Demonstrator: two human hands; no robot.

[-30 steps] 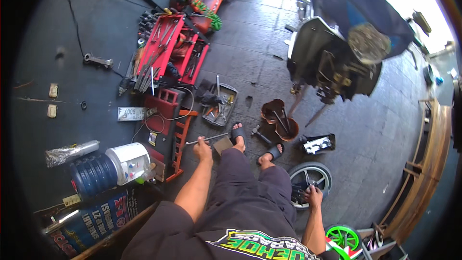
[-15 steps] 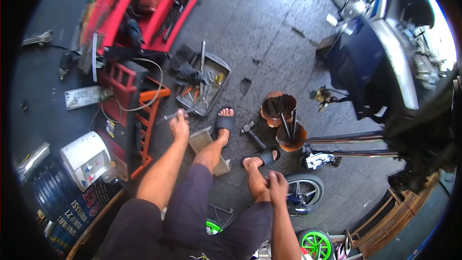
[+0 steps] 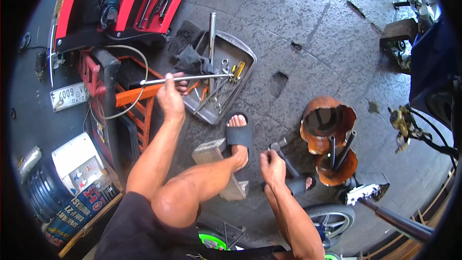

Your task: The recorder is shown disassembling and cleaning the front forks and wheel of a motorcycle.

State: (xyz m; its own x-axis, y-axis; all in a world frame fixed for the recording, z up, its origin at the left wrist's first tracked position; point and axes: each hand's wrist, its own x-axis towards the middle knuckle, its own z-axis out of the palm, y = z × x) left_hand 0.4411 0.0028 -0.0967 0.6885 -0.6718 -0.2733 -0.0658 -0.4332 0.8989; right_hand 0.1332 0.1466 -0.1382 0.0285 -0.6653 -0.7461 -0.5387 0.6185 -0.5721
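Observation:
My left hand (image 3: pixel 171 100) is closed around a long, thin metal rod (image 3: pixel 202 78), which lies almost level across the view. The rod's far end reaches over a grey tray (image 3: pixel 250 57) on the floor. In that tray are a black cloth (image 3: pixel 192 61), a yellow-handled tool (image 3: pixel 238 70), several metal tools and an upright-looking metal tube (image 3: pixel 212 38). My right hand (image 3: pixel 273 168) has its fingers curled together, and whatever is in them is hidden. Just beyond it a hammer (image 3: pixel 288 164) lies on the floor by my right sandal (image 3: pixel 298 185).
Rusty brown containers (image 3: pixel 332 110) hold dark liquid and metal tubes (image 3: pixel 342 156) to the right. At the left stand a red tool rack (image 3: pixel 124 12), an orange metal frame (image 3: pixel 139 94) and a white container (image 3: pixel 79 156). A wheel (image 3: pixel 337 221) lies low right; a wooden block (image 3: pixel 211 151) is under my leg.
The view has shifted left and closer to the floor. My right hand has left my knee and moved forward beside the hammer. My left hand still holds the rod, now pointing over the tray.

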